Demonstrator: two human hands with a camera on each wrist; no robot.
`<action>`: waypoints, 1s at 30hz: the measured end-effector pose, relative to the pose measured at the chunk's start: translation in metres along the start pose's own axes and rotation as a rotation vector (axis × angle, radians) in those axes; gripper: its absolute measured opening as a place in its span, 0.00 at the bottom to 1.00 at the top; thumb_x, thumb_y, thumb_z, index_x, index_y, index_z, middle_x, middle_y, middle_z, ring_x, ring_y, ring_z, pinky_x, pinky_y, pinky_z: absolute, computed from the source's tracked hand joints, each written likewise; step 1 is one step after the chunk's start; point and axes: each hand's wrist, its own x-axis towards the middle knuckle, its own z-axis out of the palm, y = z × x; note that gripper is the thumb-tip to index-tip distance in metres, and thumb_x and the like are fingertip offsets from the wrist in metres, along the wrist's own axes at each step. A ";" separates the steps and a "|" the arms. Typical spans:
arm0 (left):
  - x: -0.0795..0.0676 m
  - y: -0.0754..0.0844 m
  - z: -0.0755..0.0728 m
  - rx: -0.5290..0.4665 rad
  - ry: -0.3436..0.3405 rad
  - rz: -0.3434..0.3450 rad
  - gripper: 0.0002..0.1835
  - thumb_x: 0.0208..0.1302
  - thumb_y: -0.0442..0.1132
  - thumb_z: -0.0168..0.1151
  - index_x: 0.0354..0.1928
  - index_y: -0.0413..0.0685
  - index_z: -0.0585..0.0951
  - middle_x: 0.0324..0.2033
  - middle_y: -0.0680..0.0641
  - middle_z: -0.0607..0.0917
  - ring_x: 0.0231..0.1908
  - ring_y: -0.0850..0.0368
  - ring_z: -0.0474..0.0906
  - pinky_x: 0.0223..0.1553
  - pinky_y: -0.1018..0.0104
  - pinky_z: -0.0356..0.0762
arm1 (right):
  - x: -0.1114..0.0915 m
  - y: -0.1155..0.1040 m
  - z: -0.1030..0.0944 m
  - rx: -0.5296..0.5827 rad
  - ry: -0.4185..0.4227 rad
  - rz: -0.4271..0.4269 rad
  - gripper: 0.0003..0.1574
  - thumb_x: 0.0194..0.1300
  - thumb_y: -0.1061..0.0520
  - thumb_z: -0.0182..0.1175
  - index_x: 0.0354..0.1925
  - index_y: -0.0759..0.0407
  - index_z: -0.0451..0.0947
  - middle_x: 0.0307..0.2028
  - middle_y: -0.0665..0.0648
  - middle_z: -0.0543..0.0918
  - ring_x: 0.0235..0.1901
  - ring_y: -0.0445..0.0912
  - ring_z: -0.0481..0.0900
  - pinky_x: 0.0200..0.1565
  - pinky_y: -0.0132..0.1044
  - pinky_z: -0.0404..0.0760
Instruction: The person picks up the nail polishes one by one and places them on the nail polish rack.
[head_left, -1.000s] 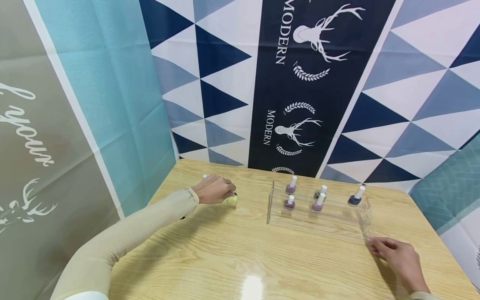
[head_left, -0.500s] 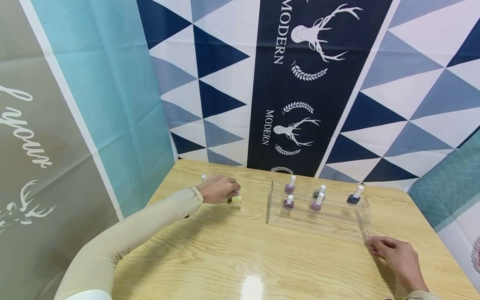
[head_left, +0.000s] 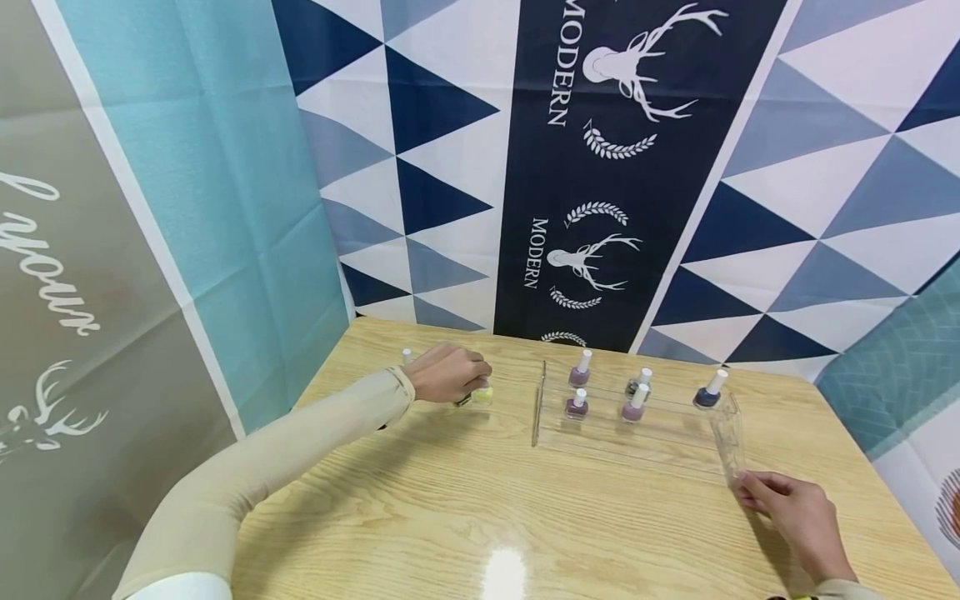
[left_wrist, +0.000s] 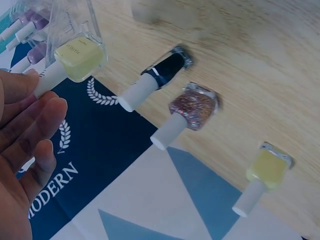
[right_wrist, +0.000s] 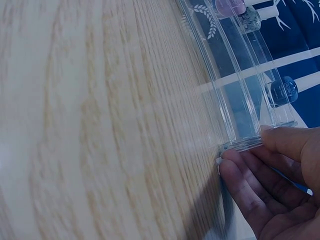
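Left hand (head_left: 444,375) fingers pinch yellow polish bottle (head_left: 482,394); right hand (head_left: 797,514) fingers grip clear rack (head_left: 726,442) corner

- Five nail polish bottles on the clear acrylic rack (head_left: 726,442): three mauve (head_left: 576,407), one grey glitter (head_left: 638,385), one dark blue (head_left: 708,395).
- Four more bottles off the rack in the left wrist view: two pale yellow (left_wrist: 80,57), one navy (left_wrist: 165,71), one red glitter (left_wrist: 194,106).
- One rack, stepped tiers.
- One wooden table (head_left: 465,508).
- Two hands: left hand (head_left: 447,374), right hand (head_left: 797,517).
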 end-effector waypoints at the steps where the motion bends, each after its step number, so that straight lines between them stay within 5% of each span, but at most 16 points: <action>1: 0.001 0.001 -0.001 0.004 -0.001 0.002 0.09 0.75 0.40 0.62 0.32 0.53 0.82 0.25 0.54 0.82 0.19 0.65 0.68 0.25 0.70 0.69 | 0.000 0.000 0.000 -0.005 0.001 -0.003 0.41 0.70 0.32 0.61 0.55 0.69 0.84 0.35 0.52 0.91 0.30 0.32 0.85 0.31 0.21 0.72; 8: 0.011 0.007 -0.006 0.010 -0.030 0.024 0.06 0.75 0.41 0.63 0.40 0.51 0.86 0.32 0.53 0.87 0.21 0.65 0.75 0.25 0.70 0.73 | 0.001 0.000 0.000 0.000 -0.005 0.012 0.40 0.71 0.32 0.61 0.55 0.68 0.84 0.35 0.52 0.91 0.30 0.31 0.85 0.31 0.22 0.73; 30: 0.038 0.017 -0.011 0.041 -0.030 0.098 0.08 0.77 0.42 0.60 0.37 0.51 0.84 0.32 0.54 0.86 0.20 0.65 0.72 0.25 0.73 0.70 | 0.004 0.004 0.001 0.008 -0.005 0.009 0.41 0.71 0.33 0.61 0.56 0.69 0.83 0.38 0.55 0.91 0.30 0.32 0.85 0.30 0.21 0.72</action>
